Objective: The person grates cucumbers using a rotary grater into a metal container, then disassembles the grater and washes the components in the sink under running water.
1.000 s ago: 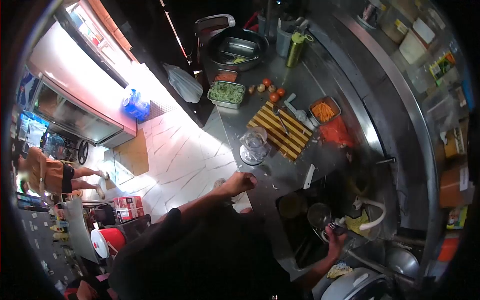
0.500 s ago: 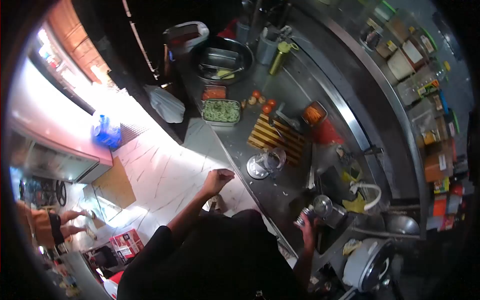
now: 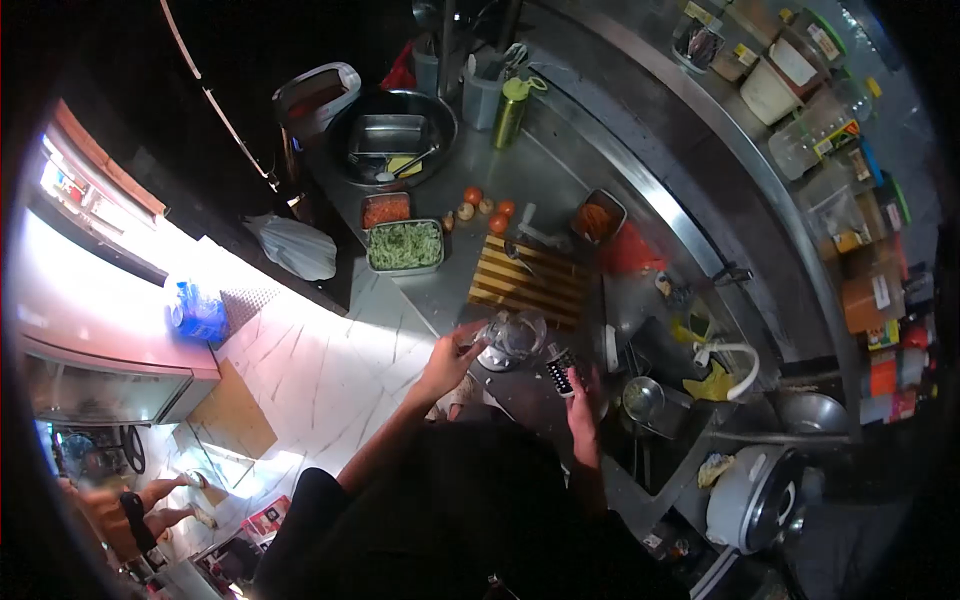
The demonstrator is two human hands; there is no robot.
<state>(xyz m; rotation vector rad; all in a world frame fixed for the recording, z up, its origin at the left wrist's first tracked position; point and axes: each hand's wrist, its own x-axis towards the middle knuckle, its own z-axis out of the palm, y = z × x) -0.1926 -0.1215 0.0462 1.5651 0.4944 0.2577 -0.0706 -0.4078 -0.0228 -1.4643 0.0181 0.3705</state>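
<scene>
My left hand [image 3: 450, 366] reaches to the counter edge, its fingers apart and slightly blurred, fingertips right at a clear, round kitchen device [image 3: 510, 340] with a pale base. In my right hand [image 3: 580, 396] is a small dark block with rows of pale dots [image 3: 561, 374], held upright just right of that device; its kind is unclear. Beyond the device lies a striped wooden cutting board [image 3: 525, 281] with a utensil on it. To the right of my right hand, a round metal strainer [image 3: 643, 399] rests at the sink.
Trays of shredded green vegetable [image 3: 405, 246] and chopped red food [image 3: 386, 210] stand at the counter's left edge. Near them are tomatoes [image 3: 499, 223] and a wide dark basin [image 3: 350, 165]. A faucet [image 3: 745, 375] and white cooker [image 3: 735, 500] are right. Another person's legs [image 3: 165, 505] show lower left.
My right hand has come left from the sink to the device, carrying the dotted block; the strainer stays behind. My left hand has moved up to the device, its fingers spreading. The view has shifted.
</scene>
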